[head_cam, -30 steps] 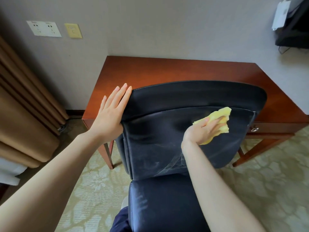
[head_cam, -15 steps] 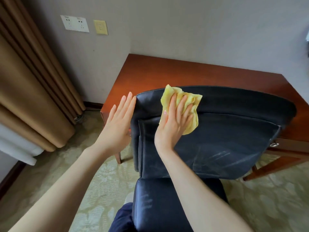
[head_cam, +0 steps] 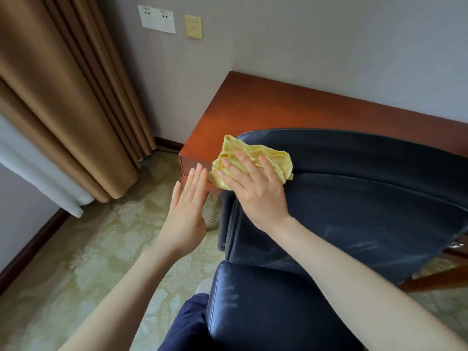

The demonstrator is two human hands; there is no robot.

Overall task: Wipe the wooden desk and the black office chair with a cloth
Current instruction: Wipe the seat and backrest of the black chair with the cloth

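- Right hand (head_cam: 255, 191): reaching forward from lower right, forearm bare, palm down, fingers (head_cam: 243, 164) spread and nearly straight, pressing flat on the yellow cloth (head_cam: 268, 155).
- Yellow cloth: crumpled, pinned under the right palm against the upper left corner of the black chair (head_cam: 354, 198) backrest; left part overhanging the backrest edge, in front of the desk (head_cam: 278, 107) corner.
- Left hand (head_cam: 186, 214): raised just left of the backrest, palm turned toward the chair, fingers straight and held together, thumb alongside; holding nothing; fingertips near the cloth's left edge, contact with chair not discernible.
- Black chair: backrest facing the camera, pale streaks on lower backrest and on the seat at bottom centre.
- Wooden desk: reddish-brown, behind the chair, against the grey wall.
- Surroundings: brown curtain (head_cam: 63, 97) at left, white socket plate (head_cam: 156, 19) and yellow plate (head_cam: 193, 27) on the wall, patterned carpet (head_cam: 101, 249), dark blue trouser leg (head_cam: 184, 325) at bottom edge.
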